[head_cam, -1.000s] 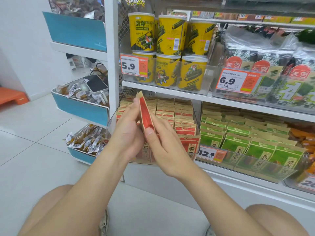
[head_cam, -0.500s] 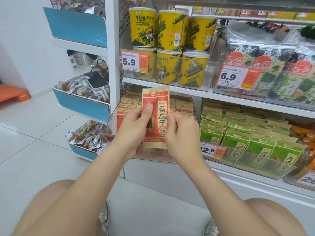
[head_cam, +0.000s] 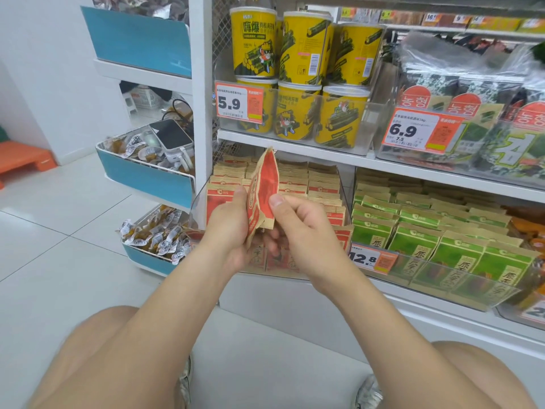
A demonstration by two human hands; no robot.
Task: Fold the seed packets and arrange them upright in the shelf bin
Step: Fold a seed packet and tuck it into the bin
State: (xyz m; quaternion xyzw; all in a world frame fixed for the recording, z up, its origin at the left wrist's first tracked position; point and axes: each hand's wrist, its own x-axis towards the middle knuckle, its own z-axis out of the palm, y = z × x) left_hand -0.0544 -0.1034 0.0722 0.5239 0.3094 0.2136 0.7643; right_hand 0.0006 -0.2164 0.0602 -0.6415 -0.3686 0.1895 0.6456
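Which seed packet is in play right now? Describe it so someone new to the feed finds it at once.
Find the yellow tubs on the upper shelf; directly below sits the clear bin of red-and-kraft packets. In front of it, the left hand and right hand pinch one red packet. Unlike the packed rows, it is held up clear and bent lengthwise.

On the upper shelf [head_cam: 295, 145], yellow tubs [head_cam: 305, 45] in two stacked rows, a price tag marked 5.9 [head_cam: 239, 103] in front. To the right, dark seaweed bags [head_cam: 519, 143] behind a tag marked 6.9 [head_cam: 421, 131]. Below, green packets [head_cam: 460, 252] upright in rows, beside a 12.8 tag [head_cam: 373, 258]. On the left, blue side bins [head_cam: 141, 175] with small wrapped snacks [head_cam: 159, 234]; in the middle one also a flat white device [head_cam: 171, 134]. Far left, an orange step [head_cam: 23, 157] on the tiled floor [head_cam: 59, 231].
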